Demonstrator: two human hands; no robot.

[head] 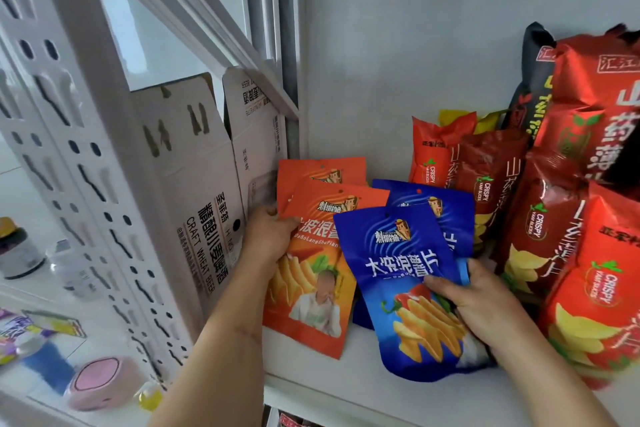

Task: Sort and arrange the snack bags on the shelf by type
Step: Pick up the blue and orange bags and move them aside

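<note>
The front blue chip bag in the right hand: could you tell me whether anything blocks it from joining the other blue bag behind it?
Nothing visible does. The front blue chip bag, held by the right hand, already overlaps the second blue chip bag directly behind. The orange chip bags sit left, red yam-slice bags right.

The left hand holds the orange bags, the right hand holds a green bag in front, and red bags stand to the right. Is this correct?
Not quite. In the head view, the bag that the right hand holds is blue, not green. The rest is correct: the left hand holds the orange bags, and the red bags stand to the right.
</note>
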